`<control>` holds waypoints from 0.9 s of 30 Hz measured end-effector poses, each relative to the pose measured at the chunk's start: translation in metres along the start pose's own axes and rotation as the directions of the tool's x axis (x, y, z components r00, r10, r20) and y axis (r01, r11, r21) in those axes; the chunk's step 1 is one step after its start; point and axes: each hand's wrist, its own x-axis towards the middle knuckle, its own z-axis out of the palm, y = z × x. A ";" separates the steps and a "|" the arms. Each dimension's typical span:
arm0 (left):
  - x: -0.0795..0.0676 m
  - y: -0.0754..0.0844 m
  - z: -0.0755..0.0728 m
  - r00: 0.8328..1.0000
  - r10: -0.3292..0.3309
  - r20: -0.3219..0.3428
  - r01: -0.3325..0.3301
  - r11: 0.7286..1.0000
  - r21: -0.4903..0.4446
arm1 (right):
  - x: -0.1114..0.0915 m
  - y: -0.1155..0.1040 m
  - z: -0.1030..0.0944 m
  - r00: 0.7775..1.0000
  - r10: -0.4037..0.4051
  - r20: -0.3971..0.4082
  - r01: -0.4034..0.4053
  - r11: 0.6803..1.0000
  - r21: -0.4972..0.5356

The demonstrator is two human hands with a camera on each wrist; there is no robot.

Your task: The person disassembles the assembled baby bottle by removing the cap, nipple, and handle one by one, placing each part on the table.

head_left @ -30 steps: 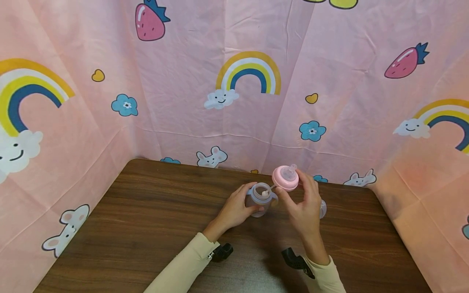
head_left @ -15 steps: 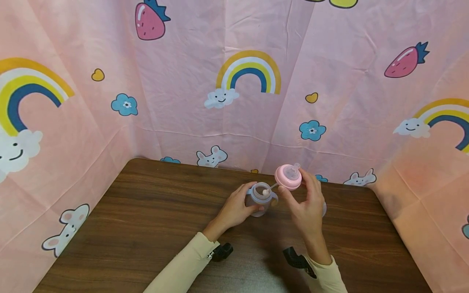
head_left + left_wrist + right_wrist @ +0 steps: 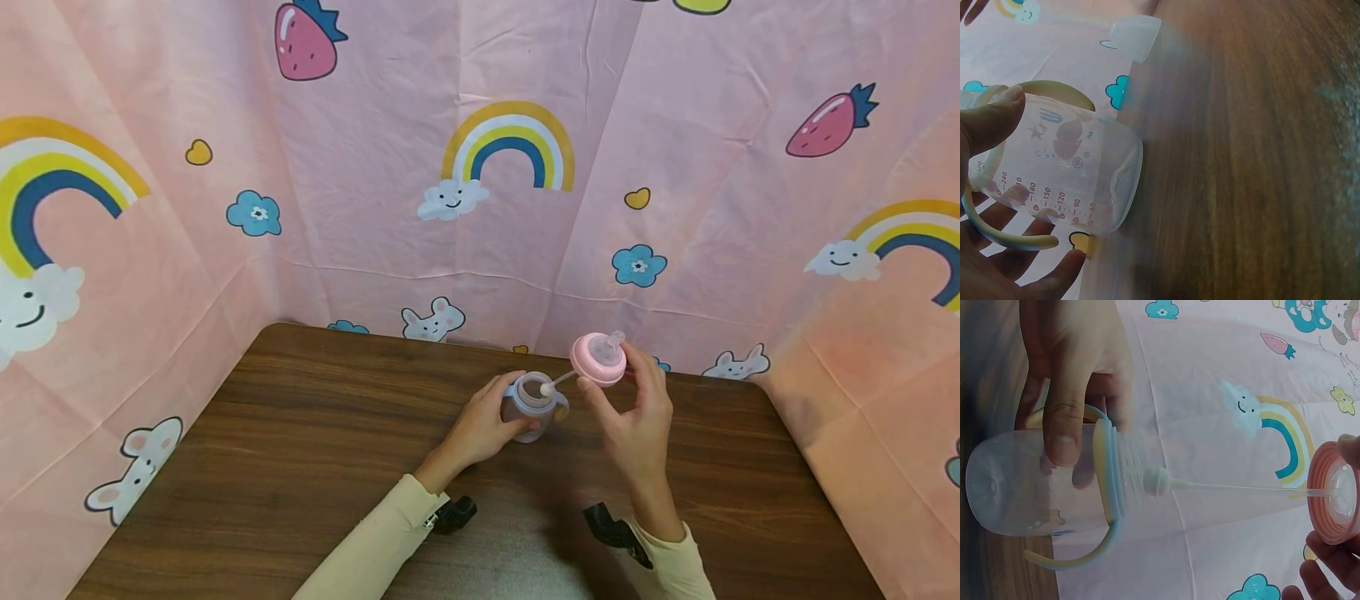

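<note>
My left hand (image 3: 480,427) grips a clear baby bottle (image 3: 529,427) from its left side. The bottle is upright and uncapped, with a blue and yellow two-handled collar (image 3: 1109,481); measuring marks show in the left wrist view. Thumb and fingers of my right hand (image 3: 639,429) pinch a pink bottle lid (image 3: 597,360) by its edge, up and right of the bottle. A clear nipple (image 3: 617,337) tops this tilted lid. From its underside runs a thin straw (image 3: 1241,487), whose white weighted end (image 3: 1157,481) sits right at the bottle's mouth.
A translucent cap (image 3: 1137,39) stands on the wooden table (image 3: 330,467) beyond the bottle in the left wrist view; my right hand hides it in the head view. A pink patterned cloth (image 3: 360,208) hangs around the table's back and sides.
My right hand has moved right and slightly up with the pink lid, drawing the straw's weighted end from inside the bottle to its mouth. My left hand and the bottle stay put.
</note>
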 end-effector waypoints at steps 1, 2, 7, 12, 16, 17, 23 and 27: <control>0.000 0.000 0.000 1.000 -0.001 0.001 0.001 1.000 0.002 | 0.000 0.000 0.000 1.000 0.001 -0.001 -0.001 1.000 0.001; 0.000 0.000 0.000 1.000 -0.001 0.002 0.001 1.000 0.003 | 0.000 0.000 -0.001 1.000 0.002 -0.001 -0.002 1.000 0.001; 0.000 0.000 0.000 1.000 0.004 0.003 -0.004 1.000 0.008 | 0.001 -0.001 -0.003 1.000 0.018 -0.003 -0.018 1.000 -0.004; 0.000 0.000 0.000 1.000 0.000 0.005 0.000 1.000 0.006 | 0.002 0.000 -0.004 0.999 0.032 -0.004 -0.032 0.999 -0.009; 0.000 0.000 0.000 1.000 -0.002 0.003 0.002 1.000 0.009 | 0.001 0.002 -0.004 0.999 0.036 -0.001 -0.036 0.999 -0.002; 0.000 0.000 0.000 1.000 -0.001 0.003 0.001 1.000 0.009 | 0.001 0.002 -0.004 0.999 0.037 0.000 -0.037 0.999 0.002; 0.000 -0.001 0.000 1.000 0.006 0.004 -0.006 1.000 0.001 | 0.001 0.007 -0.004 1.000 0.031 -0.003 -0.031 1.000 0.002; 0.000 0.000 0.000 1.000 0.002 0.005 -0.002 1.000 -0.003 | 0.002 0.009 -0.004 0.999 0.045 0.002 -0.045 0.999 -0.006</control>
